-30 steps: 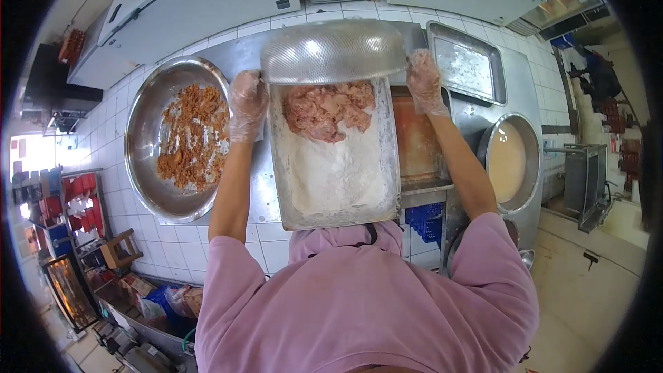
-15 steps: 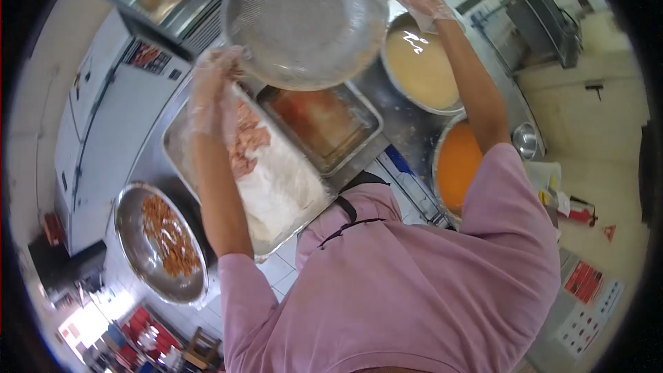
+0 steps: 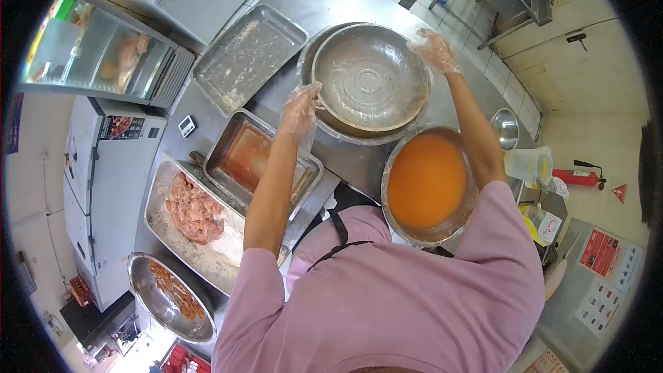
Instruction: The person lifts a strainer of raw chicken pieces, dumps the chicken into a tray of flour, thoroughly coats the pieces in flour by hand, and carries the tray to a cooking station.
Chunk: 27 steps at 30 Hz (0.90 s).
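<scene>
A round metal strainer bowl [image 3: 369, 79] sits over the wide bowl [image 3: 307, 62] of pale liquid, whose contents it now hides. My left hand [image 3: 301, 112], in a clear plastic glove, is closed on its left rim. My right hand [image 3: 435, 52], also gloved, is beside the upper right rim with its fingers apart. Just below stands a bowl of orange liquid [image 3: 427, 179]. Left of my left forearm is a tray with reddish residue [image 3: 247, 157]. Raw meat [image 3: 193, 211] lies on white flour [image 3: 228, 242] in another tray [image 3: 157, 200].
An empty floured tray [image 3: 248, 55] lies at the upper left of the steel table. A steel bowl of brown crumbly food [image 3: 141, 278] is at the lower left. A small timer [image 3: 186, 126], a small metal bowl [image 3: 505, 128] and a clear jug [image 3: 528, 164] are also there.
The strainer has moved right, from over the meat tray to over the pale-liquid bowl, and come down. My right hand has opened at its rim. The view has turned to the right.
</scene>
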### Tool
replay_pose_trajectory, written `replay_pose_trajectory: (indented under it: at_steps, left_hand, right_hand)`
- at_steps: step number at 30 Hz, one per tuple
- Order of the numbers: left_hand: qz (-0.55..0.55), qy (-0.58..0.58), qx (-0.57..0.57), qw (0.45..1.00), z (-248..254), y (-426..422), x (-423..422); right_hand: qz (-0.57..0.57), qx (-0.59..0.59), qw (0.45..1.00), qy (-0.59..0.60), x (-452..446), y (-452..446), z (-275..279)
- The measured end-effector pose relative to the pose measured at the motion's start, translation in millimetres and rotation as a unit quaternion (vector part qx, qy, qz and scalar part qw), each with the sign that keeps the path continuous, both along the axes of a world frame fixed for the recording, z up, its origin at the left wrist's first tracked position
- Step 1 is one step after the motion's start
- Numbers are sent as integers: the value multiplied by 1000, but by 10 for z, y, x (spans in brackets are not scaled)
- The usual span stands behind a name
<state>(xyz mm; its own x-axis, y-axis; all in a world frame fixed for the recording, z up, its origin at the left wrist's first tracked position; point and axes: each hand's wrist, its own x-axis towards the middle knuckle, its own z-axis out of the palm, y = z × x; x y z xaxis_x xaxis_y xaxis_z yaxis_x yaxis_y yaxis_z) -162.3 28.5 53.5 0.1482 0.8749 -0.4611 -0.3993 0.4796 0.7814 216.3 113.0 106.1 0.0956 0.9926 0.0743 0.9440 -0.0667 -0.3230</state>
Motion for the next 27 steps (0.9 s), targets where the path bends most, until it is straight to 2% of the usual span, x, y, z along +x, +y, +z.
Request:
replay_pose_trajectory:
  at_steps: [2, 5, 7, 8, 9, 12, 14, 17, 19, 21, 24, 26, 27]
  left_hand:
    - [0, 36, 55, 998, 37, -47, 136]
    - [-157, 214, 110, 958, 292, -29, 142]
    - [-161, 335, 146, 917, 306, 4, 50]
    - [-147, 353, 150, 912, 385, -30, -46]
    - [-133, 370, 154, 906, 466, -66, -141]
    - [-45, 278, 141, 949, 990, -443, -579]
    - [7, 194, 151, 969, 1149, -789, -988]
    - [48, 156, 195, 967, 1406, -1440, -1548]
    - [107, 91, 151, 978, 1431, -1837, -1880]
    - [100, 146, 219, 959, 1370, -2413, -2304]
    - [167, 277, 43, 945, 1265, -3083, -2897]
    - [178, 347, -88, 916, 785, -3425, -3401]
    - [165, 431, -82, 883, 682, -3571, -3540]
  right_hand:
    - [-30, -25, 998, 45, 18, -42, -11]
    - [-39, -16, 988, 150, 102, -43, -71]
    - [-59, -21, 987, 146, -51, -188, 344]
    - [-67, -24, 987, 145, -142, -263, 487]
    - [-51, 2, 980, 194, -139, -311, 475]
    - [-9, 43, 934, 355, -270, -443, 518]
    - [-2, 26, 879, 477, -616, -666, 768]
    - [45, -60, 784, 616, -1082, -963, 800]
    - [45, -107, 793, 598, -1733, -1374, 1208]
    - [93, -177, 782, 591, -2403, -1691, 1198]
    - [200, -280, 772, 535, -3396, -2203, 1047]
    - [256, -305, 779, 485, -4122, -2598, 1059]
    - [278, -343, 773, 455, -4457, -2808, 1103]
